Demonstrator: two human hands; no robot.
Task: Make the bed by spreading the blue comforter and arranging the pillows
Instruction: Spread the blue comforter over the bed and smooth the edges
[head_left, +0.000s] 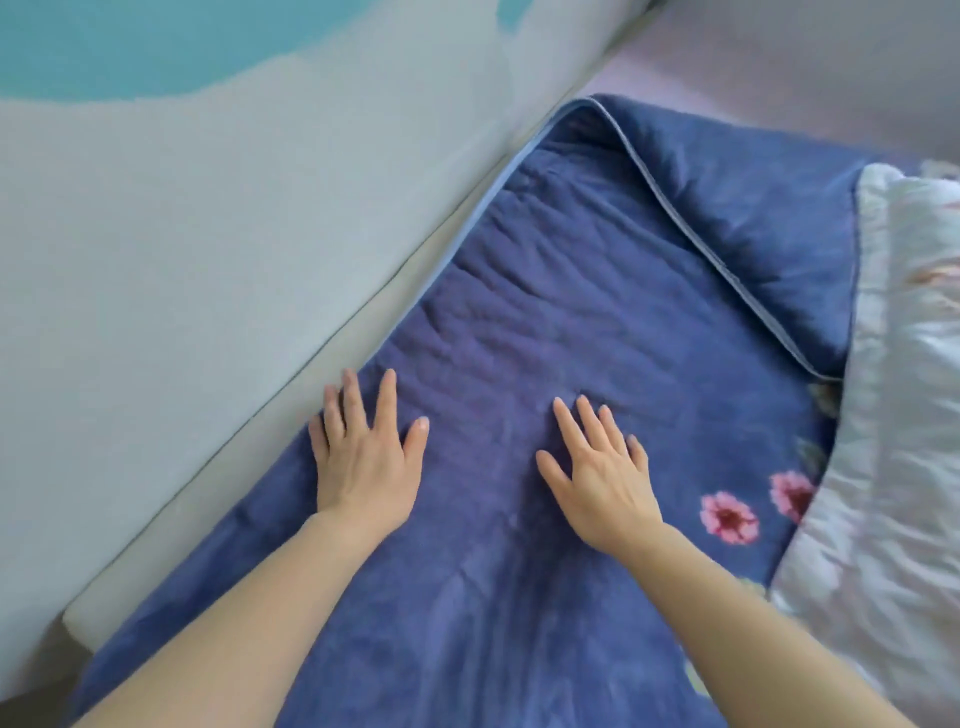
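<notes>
Two bare forearms enter from the near edge and reach across the comforter (519, 322), which lies spread on the bed alongside the wall (156, 234).

Left hand (363, 457): flat, palm down, fingers straight and spread, pressing the comforter close to its wall-side edge; it grasps nothing.

Right hand (597, 478): likewise flat, fingers splayed, resting on the blue cloth near the middle, well apart from the left hand.

Pink flowers (727, 517) are printed on the comforter just to the right of the right hand. Beside them, along the right edge, lies a pale, crumpled fabric (893, 364); whether it is a pillow or a second quilt cannot be told.

Beyond the hands the cloth shows shallow wrinkles. Farther off, the comforter's far corner (727, 234) is folded back over itself, its light blue piping showing along the fold.

A pale strip (260, 410) runs between comforter and wall. The wall carries a teal patch (156, 41) at the top.
</notes>
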